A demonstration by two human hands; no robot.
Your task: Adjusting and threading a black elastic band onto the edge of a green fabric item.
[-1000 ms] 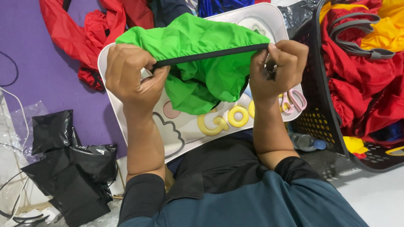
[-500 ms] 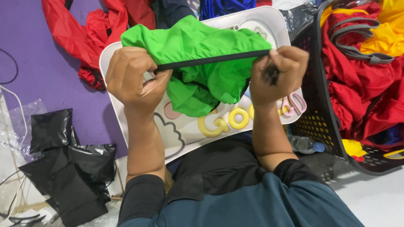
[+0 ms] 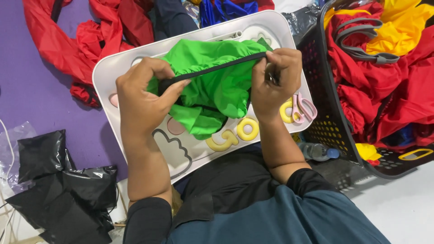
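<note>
Centrally, garment: green garment [image 3: 212,86] bunched over the white tray [image 3: 289,31], its black edge band [image 3: 212,71] stretched taut.
Left hand [image 3: 142,97]: closed tight on the band's left end.
Right hand [image 3: 273,79]: pinching the band's right end.
Right of frame: black basket [image 3: 325,113] of red and yellow cloth.

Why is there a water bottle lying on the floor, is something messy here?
A small plastic bottle lies on its side, wedged between the black basket and the white tray. Red clothes sprawl loose on the purple mat. Both hands stretch the green cloth.
</note>
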